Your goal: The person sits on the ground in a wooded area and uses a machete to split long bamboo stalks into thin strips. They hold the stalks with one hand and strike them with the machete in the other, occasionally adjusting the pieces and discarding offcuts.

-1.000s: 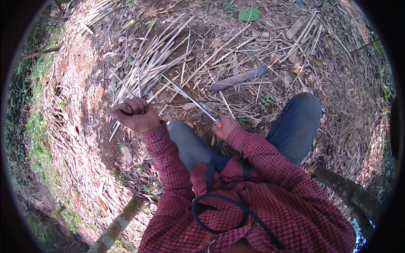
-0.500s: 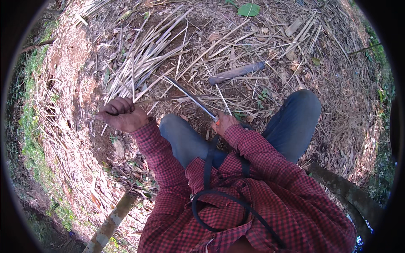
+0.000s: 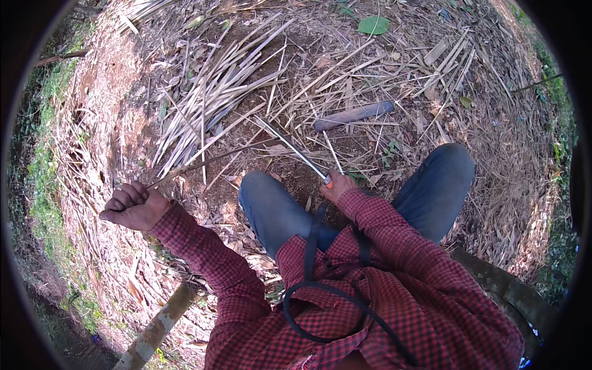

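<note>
The left hand (image 3: pixel 135 206) has moved further left, its fingers folded around a thin brown strip (image 3: pixel 213 161), which slants toward the knife (image 3: pixel 296 151). The right hand (image 3: pixel 338 187), curled around the knife's handle, stays near the lap. So the strip seems drawn back past the blade (whether they touch, I cannot tell).

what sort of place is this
Likely an outdoor work spot, perhaps at a woodland edge: dry plant litter underfoot, green plants at the left, and a pile of pale strips.
</note>
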{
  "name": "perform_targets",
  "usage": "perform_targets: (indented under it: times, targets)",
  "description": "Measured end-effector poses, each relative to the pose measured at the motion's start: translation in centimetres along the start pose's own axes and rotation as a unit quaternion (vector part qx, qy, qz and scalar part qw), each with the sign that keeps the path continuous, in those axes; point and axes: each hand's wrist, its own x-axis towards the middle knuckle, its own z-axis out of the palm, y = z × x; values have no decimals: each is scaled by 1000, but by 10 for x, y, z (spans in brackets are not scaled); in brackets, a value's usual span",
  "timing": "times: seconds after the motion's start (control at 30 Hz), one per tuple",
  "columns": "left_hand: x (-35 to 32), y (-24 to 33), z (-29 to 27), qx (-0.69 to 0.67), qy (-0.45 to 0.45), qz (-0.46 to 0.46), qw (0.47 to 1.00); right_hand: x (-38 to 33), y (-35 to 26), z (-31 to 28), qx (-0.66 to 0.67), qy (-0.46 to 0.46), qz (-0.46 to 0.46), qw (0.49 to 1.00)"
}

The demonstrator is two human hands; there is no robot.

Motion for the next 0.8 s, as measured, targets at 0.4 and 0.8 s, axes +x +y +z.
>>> perform_targets:
  times: [0.4,0.8]
  targets:
    - [87,68,-71,-151,30,-21,988,14,-31,0,334,-83,-18,939]
    - [-59,-145,-142,-97,345,-330,873,-7,-95,-82,752,-28,-238,614]
